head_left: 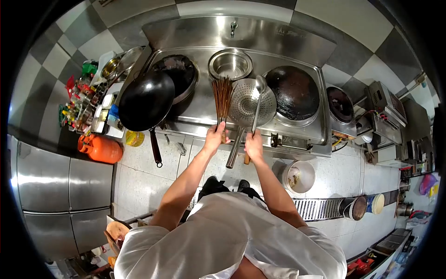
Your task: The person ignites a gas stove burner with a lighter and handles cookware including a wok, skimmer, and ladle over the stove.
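Note:
My left hand [215,136] is closed around the base of a bamboo wok brush [223,98], its bristles pointing away from me over the steel stove. In my right hand [253,145] is the handle of a long metal ladle [258,104], whose bowl lies toward the back of the stove. Between and under the two tools is a round perforated strainer [241,103], its thick handle jutting past the stove's front edge between my hands. Behind these sits a round steel pot [230,69]. Both hands are near the front edge of the stove.
A black wok [146,100] overlaps the left burner [179,69], handle toward me. Another dark wok [292,93] covers the right burner. A faucet [233,29] is on the backsplash. Seasoning containers and an orange gas cylinder [101,147] stand left; a white bucket [304,177] stands on the floor right.

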Demonstrator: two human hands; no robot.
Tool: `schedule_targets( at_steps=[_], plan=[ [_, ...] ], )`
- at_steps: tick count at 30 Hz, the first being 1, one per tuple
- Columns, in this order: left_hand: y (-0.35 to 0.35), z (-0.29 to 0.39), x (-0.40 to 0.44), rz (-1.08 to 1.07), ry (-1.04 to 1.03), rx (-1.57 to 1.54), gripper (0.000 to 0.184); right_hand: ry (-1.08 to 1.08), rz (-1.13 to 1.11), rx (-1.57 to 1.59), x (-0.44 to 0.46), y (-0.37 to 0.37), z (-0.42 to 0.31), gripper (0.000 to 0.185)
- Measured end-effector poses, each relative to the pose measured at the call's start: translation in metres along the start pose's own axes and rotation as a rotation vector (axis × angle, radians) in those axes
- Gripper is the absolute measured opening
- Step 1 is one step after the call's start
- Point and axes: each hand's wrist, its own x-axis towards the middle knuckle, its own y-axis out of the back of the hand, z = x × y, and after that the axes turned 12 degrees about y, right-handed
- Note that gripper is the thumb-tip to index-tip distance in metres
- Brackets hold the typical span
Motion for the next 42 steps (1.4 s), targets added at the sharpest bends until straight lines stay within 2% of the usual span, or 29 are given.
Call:
schedule_targets(
  at_steps=[1, 6, 8, 10, 12, 14, 16, 20, 22, 23, 26, 27, 28, 30, 34, 36, 37, 38, 40, 41, 42],
  plan=[
    [-0.003, 0.001, -0.002, 0.026, -0.016, -0.003, 0.040, 0.032, -0.007, 0.015, 0.001, -0.005, -0.003, 0.013],
    [-0.020, -0.001, 0.015, 0.053, -0.069, 0.075, 0.038, -0.084, -0.024, 0.326, 0.005, -0.014, 0.021, 0.014],
    [-0.027, -0.004, 0.025, 0.056, -0.082, 0.155, 0.037, -0.130, -0.023, 0.479, 0.002, -0.008, 0.041, 0.015],
    [-0.027, -0.012, 0.042, 0.022, -0.056, 0.225, 0.038, -0.190, 0.010, 0.478, 0.002, -0.006, 0.047, 0.019],
    [-0.028, -0.020, 0.059, -0.021, -0.037, 0.295, 0.039, -0.258, -0.057, 0.544, 0.003, -0.011, 0.057, 0.024],
    [-0.029, -0.028, 0.073, 0.052, -0.091, 0.545, 0.040, -0.272, -0.005, 0.515, 0.003, -0.016, 0.056, 0.028],
    [-0.024, -0.034, 0.086, -0.004, -0.067, 0.570, 0.041, -0.268, 0.025, 0.341, 0.006, -0.022, 0.056, 0.029],
    [-0.018, -0.036, 0.104, 0.012, 0.059, 0.662, 0.044, -0.293, 0.026, 0.230, 0.002, -0.025, 0.062, 0.035],
    [-0.015, -0.026, 0.098, 0.046, -0.092, 0.888, 0.048, -0.274, 0.040, 0.273, -0.001, -0.026, 0.087, 0.038],
    [-0.003, -0.044, 0.124, 0.023, -0.084, 0.991, 0.055, -0.254, 0.086, 0.228, -0.004, -0.026, 0.087, 0.041],
    [0.004, -0.033, 0.115, -0.027, -0.042, 1.031, 0.057, -0.131, 0.174, 0.021, -0.005, -0.025, 0.104, 0.052],
    [0.009, -0.041, 0.122, -0.011, -0.065, 1.063, 0.045, -0.069, 0.225, -0.026, -0.007, -0.025, 0.105, 0.054],
    [0.016, -0.045, 0.125, -0.005, -0.060, 1.059, 0.045, -0.007, 0.276, -0.075, -0.009, -0.024, 0.103, 0.056],
    [0.020, -0.051, 0.133, -0.029, 0.084, 0.847, 0.044, -0.052, 0.251, -0.137, -0.007, -0.016, 0.097, 0.057],
    [0.033, -0.052, 0.134, -0.062, 0.150, 0.718, 0.059, -0.080, 0.245, -0.093, 0.001, -0.009, 0.080, 0.050],
    [0.032, -0.053, 0.129, 0.158, -0.099, 0.798, 0.057, 0.056, 0.306, -0.207, 0.007, -0.003, 0.072, 0.042],
    [0.038, -0.057, 0.134, 0.068, -0.025, 0.760, 0.056, 0.063, 0.319, -0.185, 0.010, -0.001, 0.060, 0.032],
    [0.041, -0.060, 0.140, 0.078, -0.028, 0.767, 0.056, 0.025, 0.311, -0.291, 0.011, 0.005, 0.048, 0.027],
    [0.035, -0.059, 0.134, -0.003, 0.075, 0.948, 0.054, 0.107, 0.297, -0.406, 0.017, 0.011, 0.058, 0.025],
    [0.017, -0.032, 0.107, -0.035, 0.211, 0.834, 0.049, 0.127, 0.257, -0.401, 0.016, 0.012, 0.060, 0.024],
    [0.016, -0.040, 0.116, -0.007, 0.189, 0.841, 0.041, 0.147, 0.212, -0.397, 0.014, 0.011, 0.061, 0.024]
  ],
)
